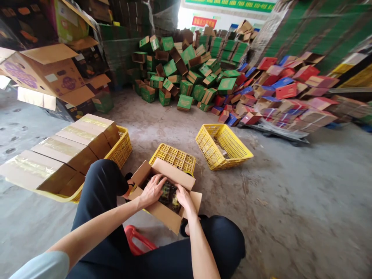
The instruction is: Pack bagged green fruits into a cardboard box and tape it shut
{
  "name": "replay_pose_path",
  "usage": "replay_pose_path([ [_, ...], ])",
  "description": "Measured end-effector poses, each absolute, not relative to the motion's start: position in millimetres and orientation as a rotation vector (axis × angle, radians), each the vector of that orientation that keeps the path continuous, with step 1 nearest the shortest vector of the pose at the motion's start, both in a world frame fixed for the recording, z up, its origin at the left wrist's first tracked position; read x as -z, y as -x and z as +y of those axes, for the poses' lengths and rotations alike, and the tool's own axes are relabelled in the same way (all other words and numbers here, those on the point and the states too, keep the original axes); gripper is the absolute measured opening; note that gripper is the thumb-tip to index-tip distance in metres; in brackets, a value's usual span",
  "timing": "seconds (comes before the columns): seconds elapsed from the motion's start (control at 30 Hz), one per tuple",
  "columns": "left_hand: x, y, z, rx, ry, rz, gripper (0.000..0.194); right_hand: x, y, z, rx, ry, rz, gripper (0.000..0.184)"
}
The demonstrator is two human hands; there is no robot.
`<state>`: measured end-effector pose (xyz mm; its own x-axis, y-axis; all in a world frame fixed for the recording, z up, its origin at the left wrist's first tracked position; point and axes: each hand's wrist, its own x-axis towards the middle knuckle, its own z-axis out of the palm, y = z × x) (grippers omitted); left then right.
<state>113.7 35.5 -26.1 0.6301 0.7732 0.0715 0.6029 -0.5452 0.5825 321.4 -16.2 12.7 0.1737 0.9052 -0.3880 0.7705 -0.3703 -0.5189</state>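
An open brown cardboard carton (165, 214) stands between my knees with its flaps folded outward. Dark green and yellowish packets (165, 193) fill it, seemingly in clear wrapping; their exact kind is too small to make out. My left hand (152, 190) lies over the packets on the left side, fingers stretched out. At the right inner wall, my right hand (183, 198) rests with its fingertips on the packets, the fingers extended and partly hidden. A yellow plastic crate (171, 155), apparently upturned, shows behind and beneath the carton.
To my left, a yellow crate (124, 149) holds several taped cartons (68, 149). Another yellow crate (223, 149) stands front right with some small things inside. Printed cartons (46, 73) are stacked at left. Green boxes (186, 101) and red boxes (286, 91) lie heaped behind. Something red (139, 240) sits below me.
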Motion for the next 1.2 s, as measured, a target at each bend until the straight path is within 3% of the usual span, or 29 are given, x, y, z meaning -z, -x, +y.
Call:
replay_pose_path([
  [0.1, 26, -131, 22, -0.559, -2.366, 0.893, 0.054, -12, -311, -21, -0.876, 2.404, -1.73, 0.046],
  [0.4, 33, -133, -12, -0.551, -2.391, 0.836, 0.025, -8, -289, -24, -0.642, 2.54, -1.995, 0.033],
  [0.6, 42, -116, -22, -0.323, -2.586, 0.553, 0.055, -25, -299, -27, -0.701, 2.35, -2.029, 0.032],
  [0.83, 32, -144, -23, -0.352, -2.368, 0.76, 0.044, -63, -344, -60, -0.543, 1.987, -1.656, 0.052],
  [0.93, 14, -152, -17, -0.396, -2.033, 0.739, 0.039, -74, -354, -75, -0.556, 1.725, -1.458, 0.054],
  [1.13, -34, -140, 2, -0.48, -0.968, 0.539, 0.079, -74, -336, -82, -0.61, 1.526, -1.397, 0.056],
  [1.2, -49, -134, 8, -0.473, -0.729, 0.433, 0.079, -74, -328, -79, -0.655, 1.471, -1.353, 0.064],
])
